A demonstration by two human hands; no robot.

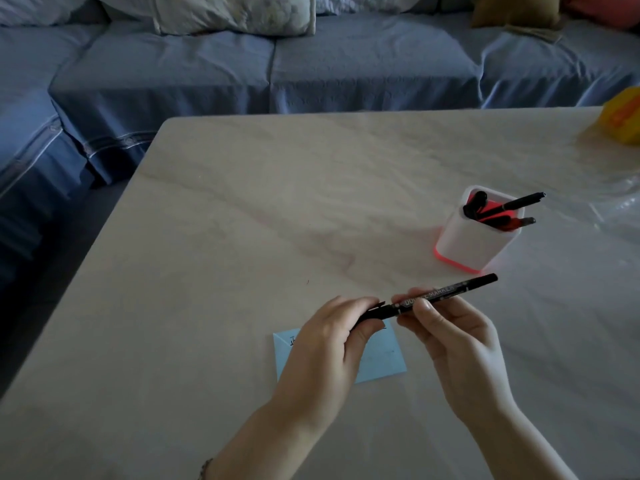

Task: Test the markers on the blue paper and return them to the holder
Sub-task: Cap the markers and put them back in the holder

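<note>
A black marker (450, 289) with white lettering lies almost level between both hands, above the blue paper (384, 360). My left hand (325, 344) grips its left end, where the cap sits. My right hand (453, 337) pinches the barrel near the middle, and the marker's right end points toward the holder. The blue paper rests on the table under my left hand, with small black marks showing at its upper left corner. The white holder (467, 244) with a red base stands to the upper right and holds several dark markers (498, 211).
The pale marble-patterned table (259, 209) has its left edge running diagonally at the left. A yellow object (623, 116) sits at the far right corner, with clear plastic (623, 202) beside it. A blue sofa (277, 64) with cushions lies beyond the table.
</note>
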